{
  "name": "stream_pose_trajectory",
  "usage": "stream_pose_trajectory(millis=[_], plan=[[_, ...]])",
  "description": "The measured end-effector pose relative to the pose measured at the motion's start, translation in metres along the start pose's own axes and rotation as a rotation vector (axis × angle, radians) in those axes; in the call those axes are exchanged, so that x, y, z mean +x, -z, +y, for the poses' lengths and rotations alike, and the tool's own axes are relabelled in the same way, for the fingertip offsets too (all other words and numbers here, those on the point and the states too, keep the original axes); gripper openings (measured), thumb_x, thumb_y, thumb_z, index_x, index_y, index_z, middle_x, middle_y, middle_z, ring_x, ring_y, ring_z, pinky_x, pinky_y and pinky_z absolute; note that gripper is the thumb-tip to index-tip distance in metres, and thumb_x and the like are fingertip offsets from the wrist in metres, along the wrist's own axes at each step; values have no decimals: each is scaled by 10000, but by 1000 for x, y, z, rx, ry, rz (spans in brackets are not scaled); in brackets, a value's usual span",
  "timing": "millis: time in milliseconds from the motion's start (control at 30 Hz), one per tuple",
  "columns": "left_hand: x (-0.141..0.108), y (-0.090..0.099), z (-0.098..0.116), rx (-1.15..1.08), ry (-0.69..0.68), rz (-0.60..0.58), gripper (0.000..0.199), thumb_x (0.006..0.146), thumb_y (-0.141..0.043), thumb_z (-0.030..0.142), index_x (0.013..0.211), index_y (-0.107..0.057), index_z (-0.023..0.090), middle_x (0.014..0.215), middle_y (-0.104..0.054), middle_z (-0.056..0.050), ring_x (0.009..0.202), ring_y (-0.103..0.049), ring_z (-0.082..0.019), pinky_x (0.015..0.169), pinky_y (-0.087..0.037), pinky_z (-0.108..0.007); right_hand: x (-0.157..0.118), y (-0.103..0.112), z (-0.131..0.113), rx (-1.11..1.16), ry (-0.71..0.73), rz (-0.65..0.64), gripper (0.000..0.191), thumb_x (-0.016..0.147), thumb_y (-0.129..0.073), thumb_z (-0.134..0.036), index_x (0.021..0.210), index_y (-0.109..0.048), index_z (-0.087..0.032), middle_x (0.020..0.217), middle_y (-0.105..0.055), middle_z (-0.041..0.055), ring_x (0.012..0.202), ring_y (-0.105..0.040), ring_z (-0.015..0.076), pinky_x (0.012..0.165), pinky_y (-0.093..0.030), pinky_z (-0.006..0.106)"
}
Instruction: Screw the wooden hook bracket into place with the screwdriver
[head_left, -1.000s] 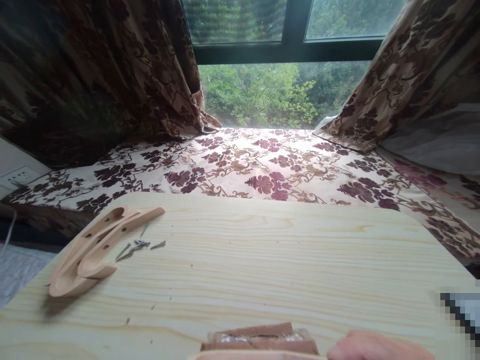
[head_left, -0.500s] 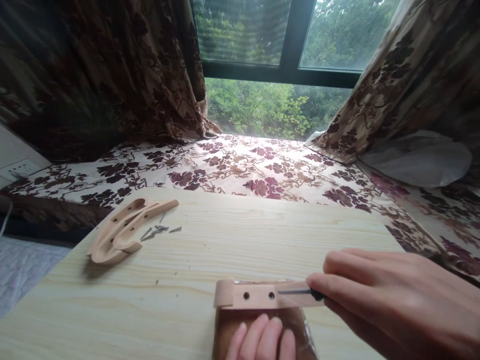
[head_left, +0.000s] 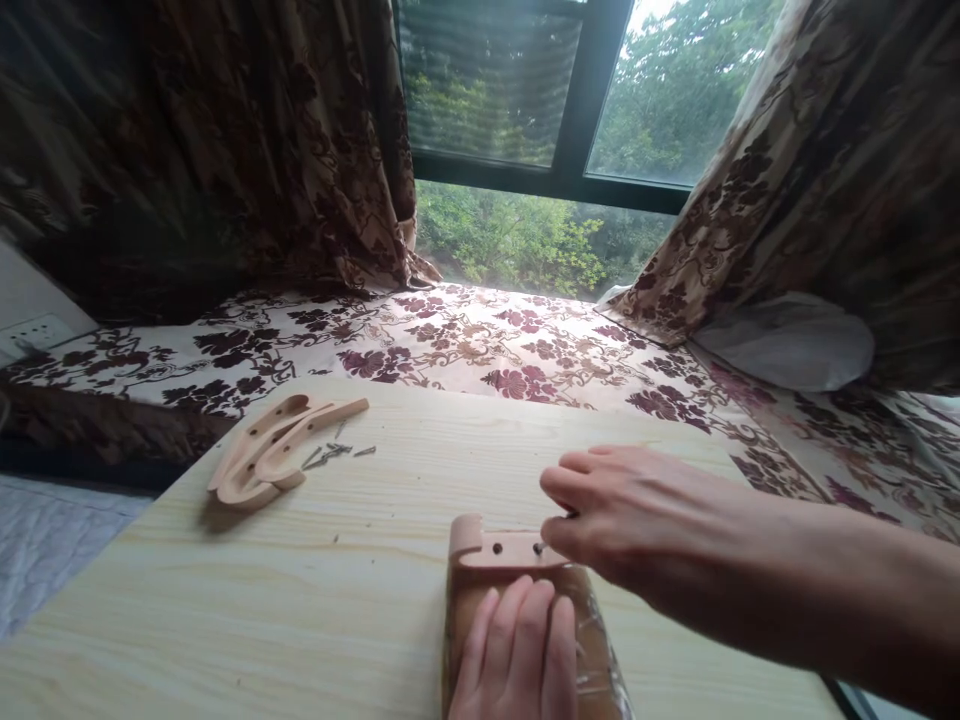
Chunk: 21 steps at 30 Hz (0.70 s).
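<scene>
My left hand [head_left: 517, 645] lies with its fingers stretched flat on a brown block [head_left: 596, 640] wrapped in clear, shiny film or tape. Across the block's far end rests a pale wooden piece [head_left: 472, 545] with a curled left end and two dark holes showing. My right hand [head_left: 600, 510] is closed over the wooden piece's right part, gripping a screwdriver. The fingers hide nearly all of the screwdriver, and its tip appears to be by the right-hand hole.
Curved wooden hooks [head_left: 255, 492] with holes lie at the table's far left, beside several loose screws [head_left: 337, 450]. The pale wood table [head_left: 225, 600] meets a ledge covered in floral cloth [head_left: 510, 350]. Patterned curtains [head_left: 360, 180] flank the window.
My right hand has moved left and up, its wrist raised, turning the screwdriver from lying low across the wood to a steeper hold. The view has shifted slightly.
</scene>
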<state>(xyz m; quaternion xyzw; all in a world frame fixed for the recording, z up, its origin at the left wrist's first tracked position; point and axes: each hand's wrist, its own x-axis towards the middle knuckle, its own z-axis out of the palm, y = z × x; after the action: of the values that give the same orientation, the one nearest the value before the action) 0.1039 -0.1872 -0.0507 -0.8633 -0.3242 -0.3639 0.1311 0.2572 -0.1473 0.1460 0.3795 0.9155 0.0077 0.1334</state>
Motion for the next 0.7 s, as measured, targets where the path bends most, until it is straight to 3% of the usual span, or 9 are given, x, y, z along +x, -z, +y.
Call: stream_pose_trajectory(millis=[133,300,500,600,700], plan=[[-2,-1,-2,-24,-48,-13,432,915,-442,494,1171,-573,173,1197,-616,-80,1160,-554,-235,958,-475,-324,11,-6,8,-25,140,69,148,874,-567,-154,758,-653,-188,770,-577,29,660,-454,171,545,-306,331],[-3,1,1,-48,-12,-69,456,894,-465,462,1212,-533,142,1246,-586,-120,1234,-490,-299,937,-490,-385,21,-2,7,-93,215,29,185,858,-586,-142,683,-639,-168,766,-564,35,680,-455,168,556,-302,323],[0,5,3,12,-59,-121,499,794,-538,361,1210,-525,85,1242,-595,-146,1180,-530,-355,867,-536,-425,26,3,14,11,31,-199,162,816,-538,-43,746,-663,-118,746,-614,60,542,-449,107,472,-275,268],[2,8,3,9,-59,-143,525,770,-557,327,1228,-513,74,1262,-584,-146,1197,-516,-358,896,-528,-432,28,5,15,65,-97,-212,159,770,-543,-42,723,-664,-133,678,-624,44,486,-416,93,445,-256,250],[4,11,4,-19,-30,-157,529,767,-566,309,1239,-507,79,1298,-559,-142,1237,-477,-353,924,-518,-430,28,10,10,33,-118,-210,156,743,-553,-36,741,-672,-136,650,-617,36,471,-413,93,433,-246,255]])
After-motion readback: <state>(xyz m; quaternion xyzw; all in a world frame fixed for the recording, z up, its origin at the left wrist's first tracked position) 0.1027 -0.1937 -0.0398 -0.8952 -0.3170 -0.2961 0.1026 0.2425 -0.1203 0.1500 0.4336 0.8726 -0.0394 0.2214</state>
